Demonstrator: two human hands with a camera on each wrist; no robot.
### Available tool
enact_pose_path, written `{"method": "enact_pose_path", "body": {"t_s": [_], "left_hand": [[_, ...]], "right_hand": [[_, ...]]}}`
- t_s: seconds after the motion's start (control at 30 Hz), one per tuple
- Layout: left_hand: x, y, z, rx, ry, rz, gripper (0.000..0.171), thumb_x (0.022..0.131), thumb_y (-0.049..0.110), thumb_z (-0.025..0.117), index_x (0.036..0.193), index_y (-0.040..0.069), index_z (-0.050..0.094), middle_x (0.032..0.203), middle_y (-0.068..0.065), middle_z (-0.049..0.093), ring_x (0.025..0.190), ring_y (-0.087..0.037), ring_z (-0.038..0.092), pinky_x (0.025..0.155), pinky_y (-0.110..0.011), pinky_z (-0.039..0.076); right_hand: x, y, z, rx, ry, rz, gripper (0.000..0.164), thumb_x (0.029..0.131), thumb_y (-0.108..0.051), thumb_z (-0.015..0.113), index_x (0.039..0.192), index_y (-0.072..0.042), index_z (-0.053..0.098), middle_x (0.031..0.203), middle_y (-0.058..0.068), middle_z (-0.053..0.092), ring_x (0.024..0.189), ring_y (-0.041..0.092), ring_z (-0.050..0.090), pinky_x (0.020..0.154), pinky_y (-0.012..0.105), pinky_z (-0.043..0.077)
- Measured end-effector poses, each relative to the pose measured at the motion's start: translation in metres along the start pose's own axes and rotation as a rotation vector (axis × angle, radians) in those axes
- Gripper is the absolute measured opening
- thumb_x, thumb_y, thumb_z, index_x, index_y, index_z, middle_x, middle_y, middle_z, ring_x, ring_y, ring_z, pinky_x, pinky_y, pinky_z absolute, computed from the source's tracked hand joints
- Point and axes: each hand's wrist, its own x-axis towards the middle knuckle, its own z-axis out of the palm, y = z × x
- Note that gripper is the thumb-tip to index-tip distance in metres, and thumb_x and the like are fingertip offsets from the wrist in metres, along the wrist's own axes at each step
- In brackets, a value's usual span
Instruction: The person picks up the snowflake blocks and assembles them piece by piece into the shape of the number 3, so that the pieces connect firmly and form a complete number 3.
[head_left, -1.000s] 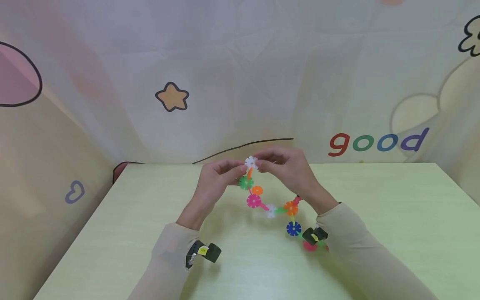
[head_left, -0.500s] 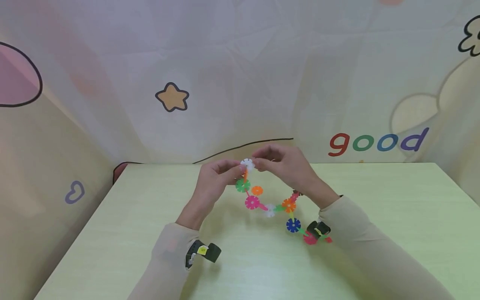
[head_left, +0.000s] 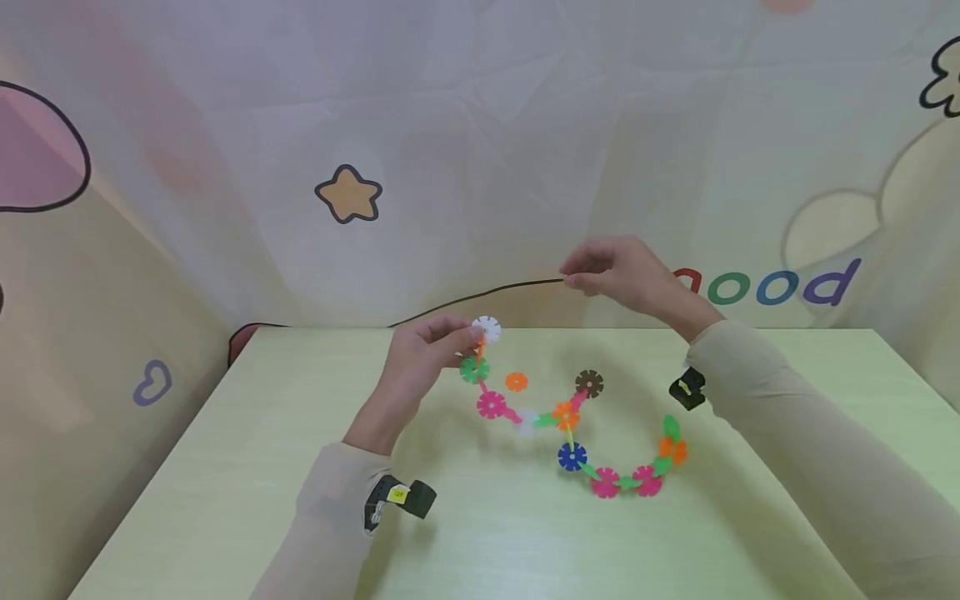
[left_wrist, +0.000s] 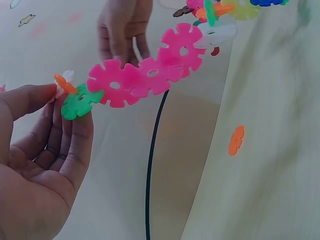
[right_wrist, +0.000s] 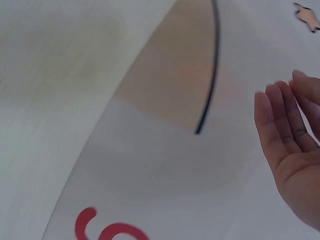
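Observation:
My left hand (head_left: 411,360) pinches the end of a chain of colourful plastic snowflake discs, near a white disc (head_left: 489,330). In the left wrist view, thumb and fingers hold that end beside an orange disc (left_wrist: 65,84) and a green disc (left_wrist: 81,101). From there the chain runs through a pink disc (head_left: 491,406) and an orange disc (head_left: 566,416). A brown disc (head_left: 589,384) ends a short branch; past a blue disc (head_left: 572,457) the chain curves right to a green disc (head_left: 671,427). My right hand (head_left: 628,273), apart from the chain, holds nothing, its fingers relaxed.
A loose orange disc (head_left: 516,382) lies on the pale table (head_left: 247,467), behind the chain. A printed cloth (head_left: 480,167) hangs at the table's back edge. Dark wrist cameras are strapped to both sleeves.
My right hand has let go of the white disc and moved up and right, uncovering the brown disc and the chain's right end. My left hand, still pinching the chain, has shifted slightly left.

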Motion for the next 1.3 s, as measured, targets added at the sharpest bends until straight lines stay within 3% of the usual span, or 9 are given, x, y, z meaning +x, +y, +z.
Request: {"method": "enact_pose_path", "body": {"t_s": [0.3,0.4,0.6,1.0,1.3], "left_hand": [[0.0,-0.003,-0.003,-0.017,-0.03,0.006,0.019,0.102,0.016,0.072,0.107,-0.002,0.075,0.094,-0.009,0.072,0.085,-0.023,0.069,0.081,-0.032,0.062],[-0.001,-0.004,-0.003,-0.014,-0.035,0.007,0.018,0.101,0.016,0.072,0.106,-0.002,0.075,0.093,-0.008,0.071,0.086,-0.023,0.067,0.08,-0.032,0.062],[-0.002,-0.002,-0.003,-0.004,-0.036,-0.003,0.021,0.101,0.02,0.074,0.107,0.0,0.077,0.093,-0.008,0.072,0.086,-0.023,0.068,0.08,-0.034,0.062],[-0.001,-0.002,-0.003,0.007,-0.033,-0.026,0.022,0.101,0.022,0.074,0.108,0.002,0.077,0.097,-0.009,0.073,0.089,-0.024,0.068,0.082,-0.034,0.061],[0.001,0.0,-0.003,-0.008,-0.036,-0.03,0.021,0.1,0.021,0.075,0.107,0.001,0.077,0.095,-0.009,0.072,0.088,-0.024,0.067,0.081,-0.033,0.061]], "right_hand": [[0.017,0.039,0.032,-0.19,-0.181,-0.068,0.018,0.097,-0.008,0.077,0.114,-0.001,0.077,0.106,0.007,0.076,0.103,0.028,0.071,0.095,0.048,0.058],[0.019,0.044,0.049,-0.19,-0.271,-0.097,0.02,0.096,-0.007,0.078,0.115,0.001,0.077,0.105,0.006,0.076,0.101,0.026,0.071,0.094,0.046,0.059],[0.021,0.045,0.08,-0.161,-0.427,-0.048,0.024,0.095,-0.009,0.08,0.118,-0.002,0.077,0.107,0.003,0.074,0.102,0.022,0.068,0.096,0.041,0.058],[0.021,0.042,0.107,-0.204,-0.469,-0.011,0.018,0.093,-0.016,0.084,0.11,-0.013,0.078,0.102,-0.001,0.069,0.1,0.022,0.06,0.091,0.039,0.055],[0.022,0.037,0.11,-0.223,-0.452,0.034,0.015,0.092,-0.017,0.086,0.102,-0.011,0.075,0.1,-0.001,0.07,0.1,0.022,0.061,0.095,0.039,0.056]]}}
